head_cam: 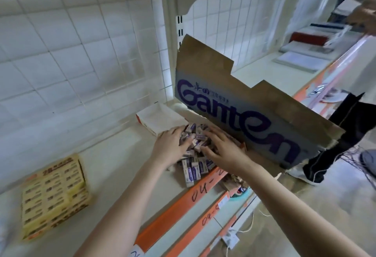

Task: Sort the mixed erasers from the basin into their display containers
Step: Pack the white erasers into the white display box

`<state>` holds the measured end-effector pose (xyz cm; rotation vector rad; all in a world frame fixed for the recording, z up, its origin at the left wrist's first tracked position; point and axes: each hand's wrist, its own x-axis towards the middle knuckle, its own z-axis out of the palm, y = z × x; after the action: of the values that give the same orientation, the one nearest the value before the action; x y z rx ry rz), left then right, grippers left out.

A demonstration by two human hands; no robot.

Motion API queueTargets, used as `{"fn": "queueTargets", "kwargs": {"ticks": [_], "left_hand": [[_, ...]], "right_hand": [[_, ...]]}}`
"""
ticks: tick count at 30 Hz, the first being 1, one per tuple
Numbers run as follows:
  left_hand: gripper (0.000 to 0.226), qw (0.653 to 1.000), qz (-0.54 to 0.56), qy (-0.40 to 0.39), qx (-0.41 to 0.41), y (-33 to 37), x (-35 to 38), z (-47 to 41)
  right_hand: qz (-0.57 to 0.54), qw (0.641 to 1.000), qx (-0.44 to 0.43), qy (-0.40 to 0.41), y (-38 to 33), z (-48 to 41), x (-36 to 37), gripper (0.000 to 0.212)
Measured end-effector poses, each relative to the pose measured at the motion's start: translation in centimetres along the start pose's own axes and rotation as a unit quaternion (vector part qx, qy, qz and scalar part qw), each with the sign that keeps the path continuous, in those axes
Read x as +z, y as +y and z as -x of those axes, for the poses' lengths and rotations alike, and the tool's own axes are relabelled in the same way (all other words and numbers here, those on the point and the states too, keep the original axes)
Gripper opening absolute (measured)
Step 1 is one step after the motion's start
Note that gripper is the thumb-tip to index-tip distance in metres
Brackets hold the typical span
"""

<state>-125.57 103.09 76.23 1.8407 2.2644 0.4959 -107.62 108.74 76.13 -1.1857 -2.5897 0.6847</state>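
A heap of white erasers with purple sleeves (195, 163) lies on the cream shelf (114, 175), spilling to its front edge. My left hand (173, 143) rests flat on the left side of the heap, fingers spread. My right hand (221, 149) lies on the right side, fingers straight over the erasers. Just behind the heap stands an empty white display box with an orange edge (158, 118). At the left of the shelf sits a yellow display box (55, 193) filled with rows of yellow-sleeved erasers.
A torn cardboard flap printed "Ganten" (244, 110) leans over the heap's right side. Orange price rails (183, 202) edge the shelves. Another person's legs in black trousers (345, 134) stand to the right. Flat boxes (305, 53) lie on the far shelf.
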Motion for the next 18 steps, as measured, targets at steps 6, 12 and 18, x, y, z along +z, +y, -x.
{"fn": "queueTargets", "kwargs": {"ticks": [6, 12, 18], "left_hand": [[0.065, 0.999, -0.03, 0.009, -0.012, -0.2, 0.0, 0.4], [0.058, 0.999, -0.034, 0.006, -0.012, -0.8, -0.3, 1.6], [0.057, 0.999, -0.021, 0.008, -0.024, -1.6, -0.6, 3.1]], "right_hand": [[-0.016, 1.0, 0.0, 0.005, -0.3, -0.4, 0.1, 0.069], [-0.087, 0.996, 0.02, -0.007, -0.8, -2.5, 0.3, 0.075], [-0.062, 0.998, 0.007, -0.017, -1.5, -2.5, 1.9, 0.078]]}}
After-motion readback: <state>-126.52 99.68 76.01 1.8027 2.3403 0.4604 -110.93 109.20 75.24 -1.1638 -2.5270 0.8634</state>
